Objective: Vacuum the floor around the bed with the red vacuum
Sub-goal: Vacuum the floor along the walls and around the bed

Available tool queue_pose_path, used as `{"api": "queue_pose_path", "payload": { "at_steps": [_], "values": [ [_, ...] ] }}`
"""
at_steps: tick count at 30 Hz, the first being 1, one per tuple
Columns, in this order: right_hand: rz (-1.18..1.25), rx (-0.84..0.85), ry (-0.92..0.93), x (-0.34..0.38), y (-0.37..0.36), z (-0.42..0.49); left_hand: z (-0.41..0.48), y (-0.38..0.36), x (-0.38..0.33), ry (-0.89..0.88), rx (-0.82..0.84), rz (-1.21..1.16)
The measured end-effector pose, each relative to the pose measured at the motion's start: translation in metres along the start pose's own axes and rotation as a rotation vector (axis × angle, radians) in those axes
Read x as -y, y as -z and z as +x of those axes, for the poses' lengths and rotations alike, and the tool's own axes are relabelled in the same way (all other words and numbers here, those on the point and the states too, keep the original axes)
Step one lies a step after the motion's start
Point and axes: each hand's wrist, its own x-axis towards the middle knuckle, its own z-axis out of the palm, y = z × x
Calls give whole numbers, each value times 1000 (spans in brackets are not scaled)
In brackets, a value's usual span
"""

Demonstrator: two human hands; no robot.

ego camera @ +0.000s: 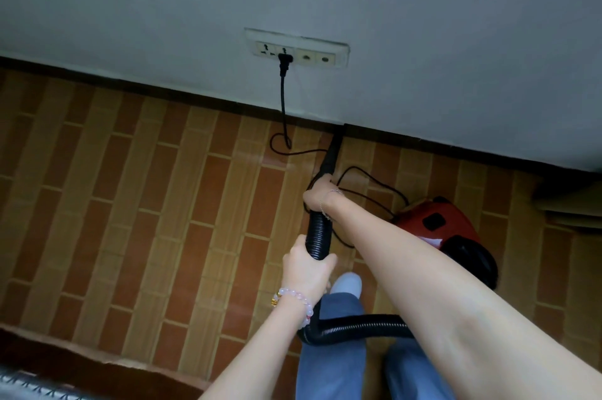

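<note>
The red vacuum (446, 236) sits on the tiled floor at the right, partly behind my right forearm. Its black ribbed hose (319, 233) runs up from below my arms to a black nozzle (333, 152) whose tip touches the floor at the dark skirting. My right hand (321, 194) grips the hose where it meets the nozzle. My left hand (308, 266) grips the ribbed hose lower down. The hose loops back across my legs (358, 324). A corner of the bed (29, 383) shows at bottom left.
The vacuum's black cord (284, 106) is plugged into a wall socket panel (296, 52) and lies in loops on the floor near the nozzle. A grey wall (423, 41) stands ahead. A piece of furniture (566, 201) is at the right edge. My foot (347, 282) is below the hose.
</note>
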Motion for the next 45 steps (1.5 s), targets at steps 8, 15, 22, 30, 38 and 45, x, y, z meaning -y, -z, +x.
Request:
{"api": "queue_pose_path", "payload": {
  "at_steps": [8,15,22,30,38,45],
  "values": [
    [64,40,145,-8,-2,-2,2,-6,7,6,-15,61],
    [297,-30,15,-44,23,12,13,-24,-6,-34,108,154],
    [397,-162,-112,-112,51,22,9,-67,-18,-146,195,436],
    [602,-207,-256,-193,72,14,-19,-117,-31,-253,267,704],
    [736,-197,-378,-276,94,-3,-46,-171,-40,-406,306,872],
    [624,-155,-263,-296,76,-21,-74,-187,-13,-287,357,788]
  ]
}}
